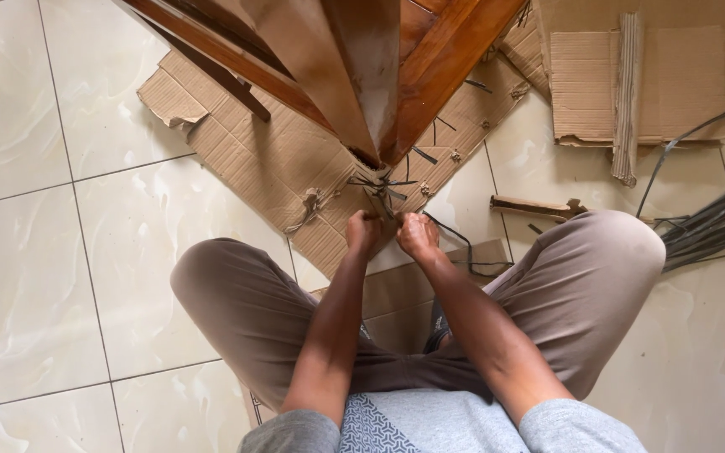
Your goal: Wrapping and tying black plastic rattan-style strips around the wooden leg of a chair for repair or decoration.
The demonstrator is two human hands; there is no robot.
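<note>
Left hand: fingers closed on dark strands.
Right hand: fingers closed on a strand beside it.
Progress: binding at wooden leg base partly wrapped; loose ends remain.

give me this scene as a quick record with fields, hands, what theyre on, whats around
left hand: closed on dark strips at the foot of the wooden frame
right hand: closed on the same strips, beside the left
posture: seated on the tiled floor, knees apart
under frame: torn cardboard sheet
far right: bundle of dark strips on the floor
top right: another cardboard piece
</note>
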